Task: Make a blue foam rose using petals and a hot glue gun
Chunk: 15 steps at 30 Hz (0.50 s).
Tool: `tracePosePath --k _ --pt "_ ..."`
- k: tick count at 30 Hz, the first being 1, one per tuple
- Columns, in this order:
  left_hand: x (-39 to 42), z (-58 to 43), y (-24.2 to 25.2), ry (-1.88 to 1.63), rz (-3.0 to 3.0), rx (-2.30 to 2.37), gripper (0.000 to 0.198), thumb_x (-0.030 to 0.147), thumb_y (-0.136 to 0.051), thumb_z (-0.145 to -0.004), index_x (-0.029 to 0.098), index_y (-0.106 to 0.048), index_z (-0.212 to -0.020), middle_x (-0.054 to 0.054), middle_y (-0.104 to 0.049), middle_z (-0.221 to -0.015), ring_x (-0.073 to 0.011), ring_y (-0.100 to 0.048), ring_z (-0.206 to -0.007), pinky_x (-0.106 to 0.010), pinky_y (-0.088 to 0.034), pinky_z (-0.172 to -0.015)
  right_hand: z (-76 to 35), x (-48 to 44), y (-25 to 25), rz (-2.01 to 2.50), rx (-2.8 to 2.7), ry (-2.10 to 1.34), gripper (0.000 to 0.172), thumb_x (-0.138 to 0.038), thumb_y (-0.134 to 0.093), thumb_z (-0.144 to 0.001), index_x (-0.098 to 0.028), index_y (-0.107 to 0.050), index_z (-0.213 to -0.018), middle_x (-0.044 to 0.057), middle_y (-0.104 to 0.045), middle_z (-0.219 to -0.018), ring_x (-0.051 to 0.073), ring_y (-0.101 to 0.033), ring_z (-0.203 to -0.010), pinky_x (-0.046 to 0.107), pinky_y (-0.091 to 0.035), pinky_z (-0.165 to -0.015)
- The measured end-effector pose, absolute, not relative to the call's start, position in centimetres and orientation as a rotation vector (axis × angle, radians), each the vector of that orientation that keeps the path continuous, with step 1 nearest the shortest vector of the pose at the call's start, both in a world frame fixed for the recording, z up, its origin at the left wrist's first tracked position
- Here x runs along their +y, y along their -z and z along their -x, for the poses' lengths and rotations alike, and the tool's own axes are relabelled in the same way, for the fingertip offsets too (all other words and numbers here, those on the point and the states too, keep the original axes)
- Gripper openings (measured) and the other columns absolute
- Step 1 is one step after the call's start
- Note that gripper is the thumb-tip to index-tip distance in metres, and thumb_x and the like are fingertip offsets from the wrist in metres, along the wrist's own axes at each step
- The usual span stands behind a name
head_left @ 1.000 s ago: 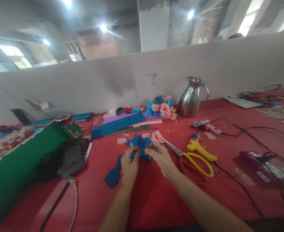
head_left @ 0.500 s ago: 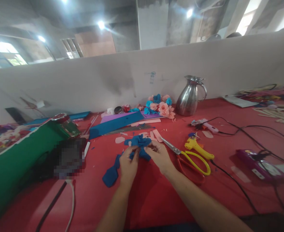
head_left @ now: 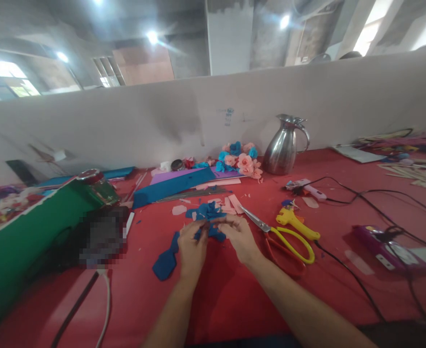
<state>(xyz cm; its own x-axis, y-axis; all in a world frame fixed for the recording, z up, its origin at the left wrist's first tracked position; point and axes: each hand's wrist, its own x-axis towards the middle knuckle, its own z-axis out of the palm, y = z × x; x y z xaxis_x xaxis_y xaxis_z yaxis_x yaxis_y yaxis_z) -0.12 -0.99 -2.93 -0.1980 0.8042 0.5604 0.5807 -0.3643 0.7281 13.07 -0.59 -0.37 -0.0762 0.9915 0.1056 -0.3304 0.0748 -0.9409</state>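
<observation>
My left hand (head_left: 193, 241) and my right hand (head_left: 239, 237) meet above the red table, fingertips pinched together on a piece of blue crepe paper that the fingers mostly hide. Just beyond and beneath them lies a loose pile of blue paper petals (head_left: 206, 210). Left of my left wrist, more blue cut paper (head_left: 164, 264) rests flat. Scissors (head_left: 269, 229) with one yellow and one red handle lie partly open to the right of my right hand. Beside them is a yellow glue gun (head_left: 298, 225) with a black cord.
Pink and blue paper flowers (head_left: 240, 159) sit at the back near a steel jug (head_left: 282, 147). A blue paper strip (head_left: 173, 187) and pink scraps (head_left: 178, 210) lie ahead. A green board (head_left: 28, 246) stands left; a purple power strip (head_left: 387, 249) and cords lie right.
My right fingertips have shifted slightly left, closer to the left fingers. The blue paper between the hands shows less now. The objects around have stayed put.
</observation>
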Motion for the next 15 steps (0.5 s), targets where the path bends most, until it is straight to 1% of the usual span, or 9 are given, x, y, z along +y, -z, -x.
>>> tracePosePath --k 5,8,12,15 --pt "-1.1 -0.1 2.7 -1.623 -1.925 1.606 0.013 0.025 -0.06 -0.079 0.022 -0.073 -0.078 -0.004 -0.074 -0.078 -0.0217 -0.067 -0.075 -0.032 -0.046 -0.074 -12.7 -0.6 0.7 0.811 -1.06 -1.346 0.013 -0.026 -0.067 -0.066 -0.021 -0.074 -0.075 0.003 -0.073 -0.076 0.019 -0.066 -0.077 0.035 -0.051 -0.078" --pt "-1.2 -0.3 2.6 -1.617 -1.987 1.634 0.014 0.025 -0.059 -0.08 0.023 -0.072 -0.077 -0.004 -0.074 -0.076 -0.0215 -0.066 -0.074 -0.033 -0.044 -0.074 -12.6 -0.5 1.2 0.836 -1.058 -1.34 0.015 -0.03 -0.069 -0.068 -0.02 -0.074 -0.077 0.004 -0.073 -0.076 0.02 -0.067 -0.076 0.034 -0.053 -0.074" --pt "-1.4 -0.5 2.4 -1.594 -2.05 1.649 0.014 0.023 -0.058 -0.081 0.024 -0.072 -0.077 -0.004 -0.074 -0.075 -0.0216 -0.065 -0.073 -0.033 -0.041 -0.074 -12.6 -0.4 1.5 0.903 -1.046 -1.287 0.015 -0.031 -0.071 -0.066 -0.018 -0.07 -0.073 0.003 -0.071 -0.07 0.018 -0.063 -0.065 0.032 -0.052 -0.064" --pt "-1.4 -0.6 2.4 -1.604 -2.044 1.65 0.013 0.023 -0.059 -0.08 0.024 -0.071 -0.076 -0.004 -0.074 -0.075 -0.0217 -0.064 -0.073 -0.034 -0.04 -0.073 -12.5 -0.4 1.4 0.924 -1.064 -1.232 0.015 -0.032 -0.069 -0.068 -0.018 -0.069 -0.074 0.003 -0.07 -0.071 0.018 -0.063 -0.066 0.03 -0.051 -0.064"
